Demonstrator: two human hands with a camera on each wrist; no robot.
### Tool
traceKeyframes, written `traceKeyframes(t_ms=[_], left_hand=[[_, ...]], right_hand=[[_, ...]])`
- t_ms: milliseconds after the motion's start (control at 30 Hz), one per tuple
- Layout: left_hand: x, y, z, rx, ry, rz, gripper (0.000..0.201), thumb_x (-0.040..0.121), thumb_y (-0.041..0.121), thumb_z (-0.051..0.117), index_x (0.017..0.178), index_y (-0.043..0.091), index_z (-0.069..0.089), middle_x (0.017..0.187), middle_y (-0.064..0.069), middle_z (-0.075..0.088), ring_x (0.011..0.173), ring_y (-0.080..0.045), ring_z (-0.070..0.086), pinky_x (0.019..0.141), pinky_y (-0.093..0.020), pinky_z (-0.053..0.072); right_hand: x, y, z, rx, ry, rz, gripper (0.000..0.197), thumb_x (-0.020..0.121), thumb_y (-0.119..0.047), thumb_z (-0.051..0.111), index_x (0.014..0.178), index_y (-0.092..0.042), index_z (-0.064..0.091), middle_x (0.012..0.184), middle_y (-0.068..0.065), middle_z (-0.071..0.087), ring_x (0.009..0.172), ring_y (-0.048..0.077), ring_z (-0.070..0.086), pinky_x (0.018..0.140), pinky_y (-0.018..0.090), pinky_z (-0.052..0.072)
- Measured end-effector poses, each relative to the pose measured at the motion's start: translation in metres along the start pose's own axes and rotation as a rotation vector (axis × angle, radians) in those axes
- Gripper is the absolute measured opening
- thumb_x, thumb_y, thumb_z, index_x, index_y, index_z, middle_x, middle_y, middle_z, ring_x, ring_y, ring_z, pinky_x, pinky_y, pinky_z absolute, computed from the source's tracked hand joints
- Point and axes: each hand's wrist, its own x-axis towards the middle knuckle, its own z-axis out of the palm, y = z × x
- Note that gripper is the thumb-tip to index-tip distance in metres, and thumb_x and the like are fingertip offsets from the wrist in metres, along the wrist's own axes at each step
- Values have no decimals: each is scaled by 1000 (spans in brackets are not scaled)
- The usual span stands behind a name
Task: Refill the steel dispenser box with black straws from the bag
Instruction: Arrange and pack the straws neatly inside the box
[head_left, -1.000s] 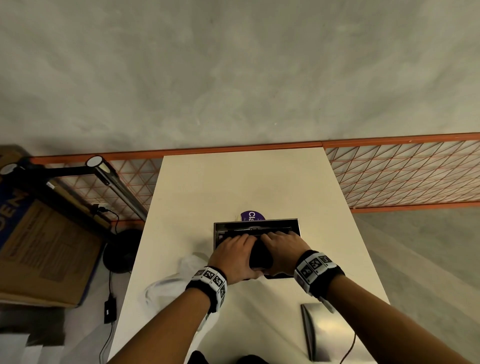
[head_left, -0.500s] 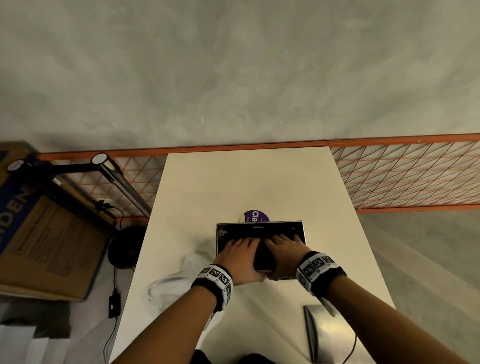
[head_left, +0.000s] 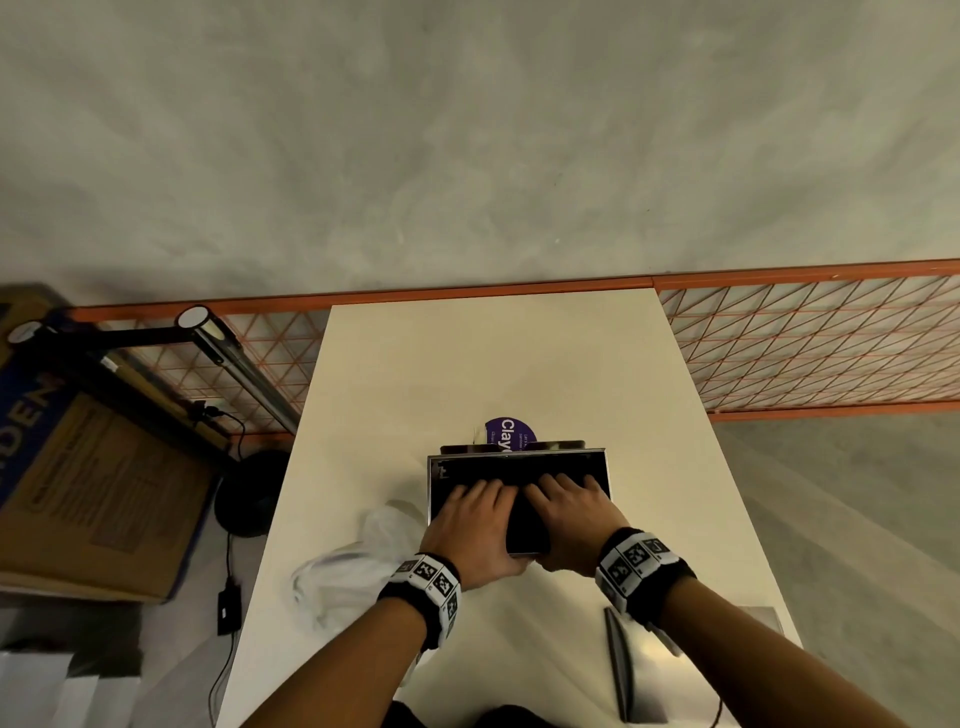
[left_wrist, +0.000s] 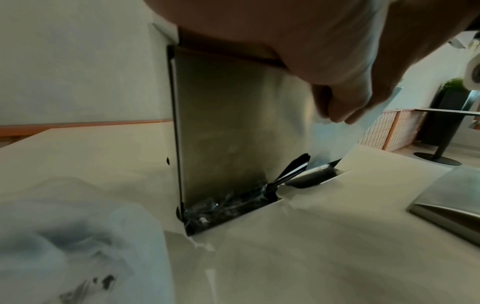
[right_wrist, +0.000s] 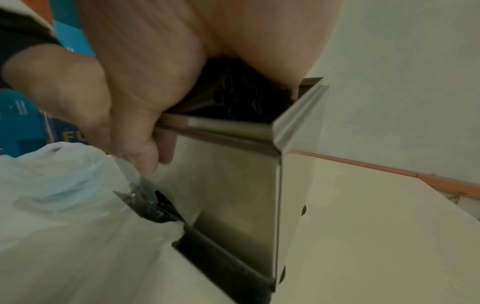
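The steel dispenser box stands open-topped at the table's middle, filled with black straws. My left hand and right hand lie side by side on the straws, fingers spread fairly flat and pressing down. In the right wrist view the straw ends show under my palm, just inside the box rim, and a thumb hangs over the front wall. The left wrist view shows the box front and black straws in its bottom slot. The crumpled clear bag lies left of the box.
A steel lid lies on the table near my right forearm. A purple label sits just behind the box. An orange mesh rail borders the table's far side. A cardboard carton and a lamp stand are on the floor at left.
Both hands have drawn slightly back toward me across the straws, from the box's far rim to its middle. The box and bag stay put.
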Motion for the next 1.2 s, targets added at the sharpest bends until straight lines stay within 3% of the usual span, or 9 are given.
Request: traceKeyframes(t_ms=[267, 467, 600, 700, 933, 1200], left_hand=[[3, 1, -4, -39, -19, -12, 81, 70, 76, 56, 133, 26, 46, 127, 5, 59, 118, -18, 55, 105, -36, 40], [2, 2, -1, -15, 8, 0, 87, 68, 76, 49, 138, 25, 47, 137, 5, 56, 131, -18, 48, 112, -40, 33], [0, 2, -1, -14, 5, -7, 89, 68, 76, 47, 141, 25, 45, 141, 6, 54, 135, -17, 45, 114, -41, 31], [-1, 3, -1, -7, -10, -17, 86, 69, 76, 50, 139, 26, 44, 136, 5, 54, 129, -20, 47, 107, -43, 36], [-3, 1, 1, -3, 17, 4, 79, 75, 77, 51, 135, 25, 47, 130, 5, 59, 121, -19, 53, 105, -39, 38], [5, -2, -6, -63, 1, 17, 74, 73, 73, 57, 130, 27, 48, 126, 6, 61, 118, -18, 56, 104, -36, 40]], right_hand=[[2, 0, -1, 7, 6, 9, 77, 66, -56, 70, 130, -25, 43, 121, 1, 59, 112, 27, 57, 92, 45, 43], [0, 0, 2, 40, -23, 14, 85, 68, -55, 70, 140, -25, 36, 132, 2, 53, 123, 27, 49, 100, 49, 39], [-3, -2, 3, 9, -14, 21, 84, 69, -54, 70, 140, -24, 36, 133, 2, 50, 122, 28, 48, 98, 52, 38], [-4, -6, 1, -23, -14, 52, 81, 68, -51, 71, 137, -23, 38, 132, 5, 46, 120, 29, 47, 95, 51, 38], [-2, -8, -5, -35, -49, 67, 79, 67, -44, 77, 133, -22, 38, 126, 2, 55, 118, 27, 52, 93, 48, 38], [4, -3, -10, 1, -72, 68, 73, 68, -48, 75, 129, -25, 40, 124, -2, 59, 120, 25, 52, 92, 47, 39]])
